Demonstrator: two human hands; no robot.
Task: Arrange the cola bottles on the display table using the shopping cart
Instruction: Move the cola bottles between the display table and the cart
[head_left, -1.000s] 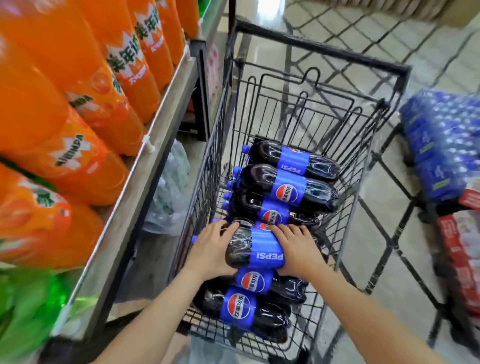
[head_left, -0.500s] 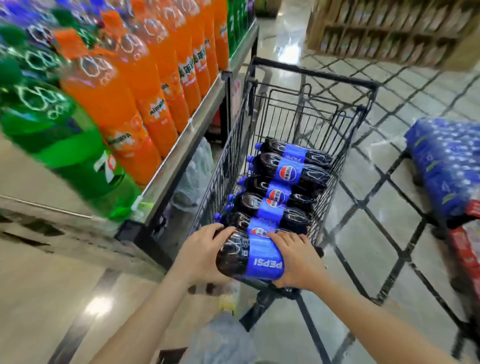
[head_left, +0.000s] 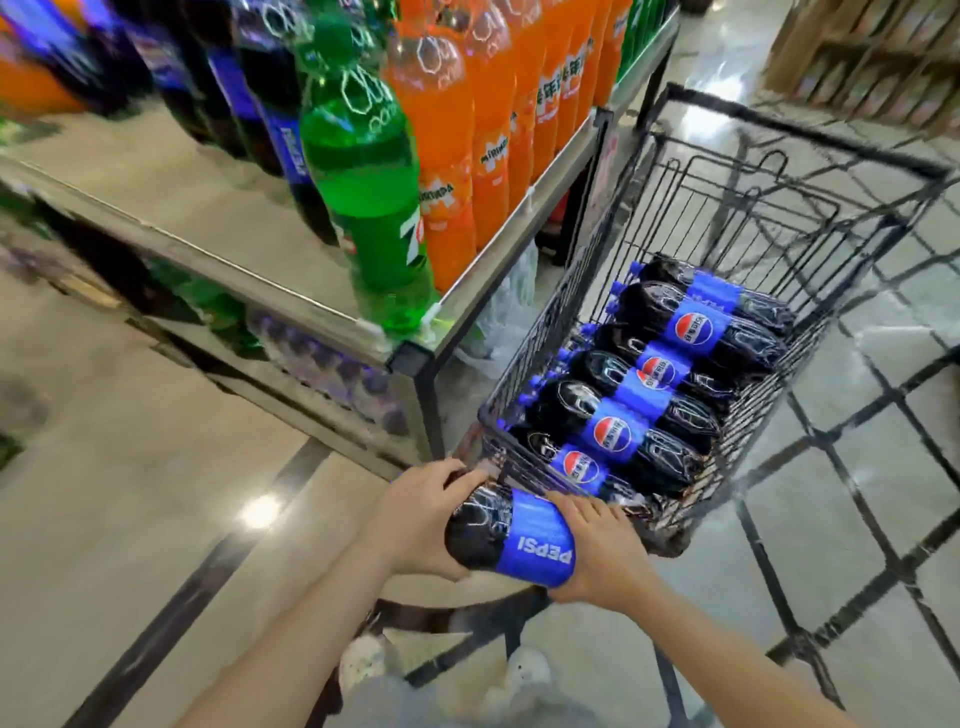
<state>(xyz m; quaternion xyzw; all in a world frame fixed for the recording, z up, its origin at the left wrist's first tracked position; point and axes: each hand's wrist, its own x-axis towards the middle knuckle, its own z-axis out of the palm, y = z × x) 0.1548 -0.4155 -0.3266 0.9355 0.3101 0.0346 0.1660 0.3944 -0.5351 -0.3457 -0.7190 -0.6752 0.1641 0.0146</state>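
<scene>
I hold a large cola bottle (head_left: 506, 535) with a blue Pepsi label sideways, just outside the near end of the black wire shopping cart (head_left: 769, 405). My left hand (head_left: 415, 525) grips its dark upper part and my right hand (head_left: 597, 551) grips the label end. Several more cola bottles (head_left: 623, 431) lie side by side in the cart. The steel display table (head_left: 208, 208) stands to the left, with cola bottles (head_left: 270, 119) standing at its back.
A green 7up bottle (head_left: 369, 182) stands at the table's near corner beside a row of orange Mirinda bottles (head_left: 467, 130). More bottles sit on the table's lower shelf (head_left: 322, 358). Glossy tiled floor (head_left: 130, 493) lies left and below. My shoes (head_left: 363, 665) show at the bottom.
The bottle has come up out of the cart and toward me, held in both hands. My view has swung left and back, bringing the table top into sight.
</scene>
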